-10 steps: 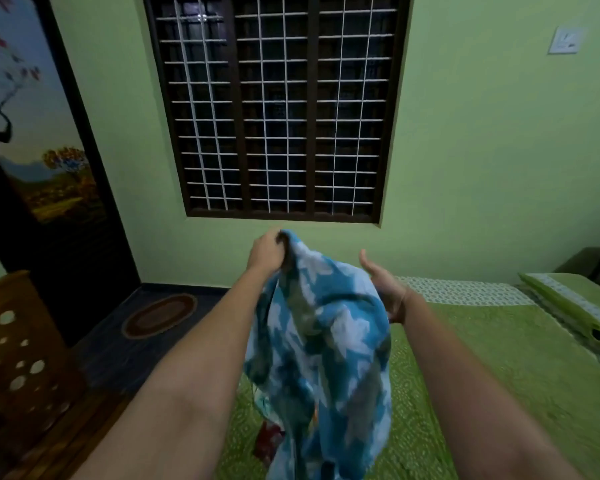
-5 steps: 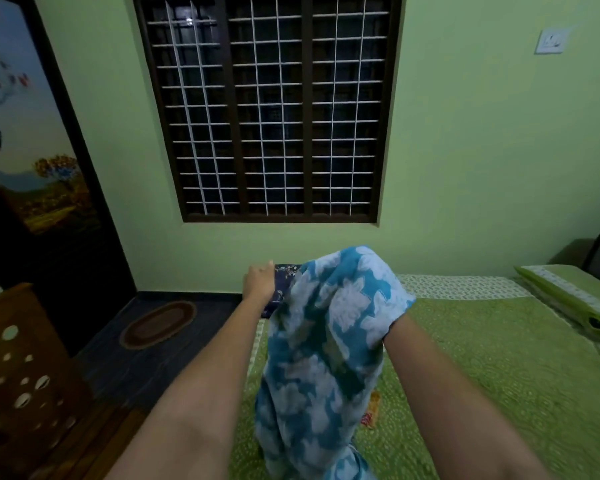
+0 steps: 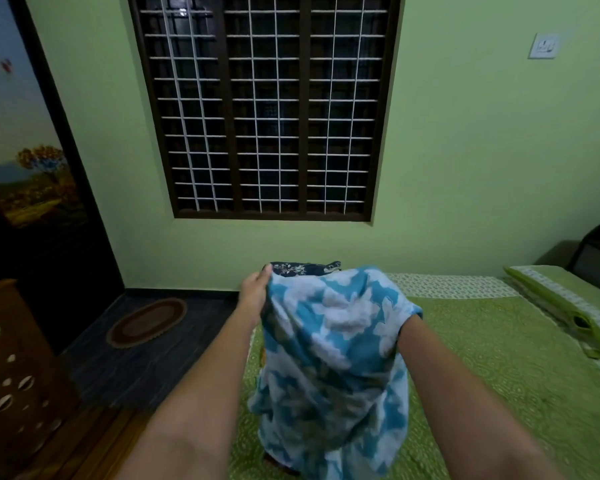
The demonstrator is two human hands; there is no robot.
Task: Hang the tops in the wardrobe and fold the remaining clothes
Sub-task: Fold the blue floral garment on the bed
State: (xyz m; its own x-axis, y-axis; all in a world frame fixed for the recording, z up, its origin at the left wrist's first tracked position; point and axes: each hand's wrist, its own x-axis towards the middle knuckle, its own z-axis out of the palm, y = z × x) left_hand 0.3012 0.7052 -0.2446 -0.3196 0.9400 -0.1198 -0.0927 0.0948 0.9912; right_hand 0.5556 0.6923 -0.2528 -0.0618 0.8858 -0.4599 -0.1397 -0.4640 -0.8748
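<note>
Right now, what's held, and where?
Left hand grips the blue-and-white floral garment at its top edge; the right hand is hidden inside it, hold unclear.

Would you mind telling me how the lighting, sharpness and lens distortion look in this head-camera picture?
Head view: dim indoor light with a green cast, the window dark behind its grille; wide-angle bending bows the door frame and stretches both forearms; the blue-and-white garment is soft with slight blur, as is the left hand that grips it; the right hand is hidden under the cloth.

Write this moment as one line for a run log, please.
left hand: grips blue floral garment | right hand: hidden inside garment | garment: held above green bed | folding: not yet done
</note>
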